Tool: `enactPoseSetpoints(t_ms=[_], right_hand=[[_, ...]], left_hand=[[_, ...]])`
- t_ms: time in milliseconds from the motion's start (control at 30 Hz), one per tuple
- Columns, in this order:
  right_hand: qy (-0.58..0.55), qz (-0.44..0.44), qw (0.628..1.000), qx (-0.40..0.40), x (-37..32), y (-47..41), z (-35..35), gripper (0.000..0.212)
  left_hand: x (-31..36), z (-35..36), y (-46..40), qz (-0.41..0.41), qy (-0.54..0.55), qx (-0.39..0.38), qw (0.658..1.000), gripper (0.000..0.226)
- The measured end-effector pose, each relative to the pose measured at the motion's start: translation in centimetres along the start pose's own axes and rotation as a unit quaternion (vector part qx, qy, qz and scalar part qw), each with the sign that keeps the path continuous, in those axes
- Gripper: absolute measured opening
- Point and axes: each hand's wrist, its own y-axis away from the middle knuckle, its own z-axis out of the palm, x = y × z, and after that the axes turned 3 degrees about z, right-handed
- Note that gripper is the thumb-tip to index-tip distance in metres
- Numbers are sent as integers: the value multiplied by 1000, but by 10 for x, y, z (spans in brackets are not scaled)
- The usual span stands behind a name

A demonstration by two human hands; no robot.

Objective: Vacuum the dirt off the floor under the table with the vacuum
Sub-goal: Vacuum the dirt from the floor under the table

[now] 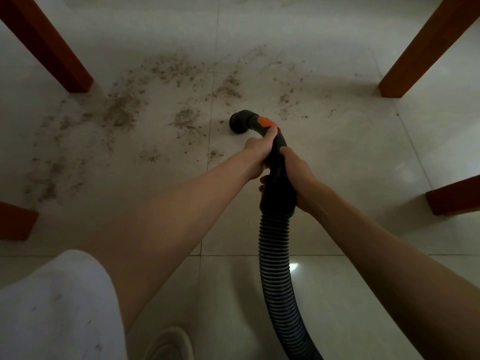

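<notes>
Vacuum handle point(279, 162), black plastic, is gripped by both hands. Left hand point(258, 154) is wrapped round the upper part of the handle, thumb laid along the top just short of the orange button point(265, 122). Right hand point(298, 178) is clenched round the lower part, just above the collar where the ribbed hose point(275, 255) is joined. Fingertips of the right hand are seen curling out from behind the handle on its left side.

Nozzle end point(240, 123) is bent downward and pointed at the tiled floor point(337, 157); whether the mouth is touching the tile cannot be told. Hose is run from the handle back toward the bottom edge of the view, curving right.

Dirt point(119, 110) is spread as brown crumbs and dusty patches across the tiles, mostly left of and beyond the nozzle; a small patch point(185, 118) lies just beside the nozzle on its left, and another point(230, 87) is found just beyond it. Tiles to the right of the nozzle look cleaner, with only sparse specks.

Four brown wooden desk legs are seen: far left point(49, 45), far right point(426, 48), near left point(15, 222), near right point(454, 196). Dirt lies between them.

A white garment point(57, 307) and a pale shoe point(168, 344) are in view at bottom left.
</notes>
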Motion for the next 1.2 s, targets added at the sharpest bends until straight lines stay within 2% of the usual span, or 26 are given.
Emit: enactPoseSetpoints(t_ms=[200,400,633,1000,1200], right_hand=[[31,19,998,-51,2,13,-19,38],[39,59,994,-84,-1,26,-44,37],[-7,97,990,-101,-4,33,-58,39],[18,112,987,-110,-9,40,-54,40],[31,73,992,-94,-4,43,-33,40]], left_hand=[[-3,-1,12,-30,17,-58,998,40],[-8,7,28,-36,24,-72,996,41],[-11,17,41,-43,28,-84,995,35],[-13,8,48,-55,50,-69,995,41],[-9,0,44,-51,55,-38,996,38]])
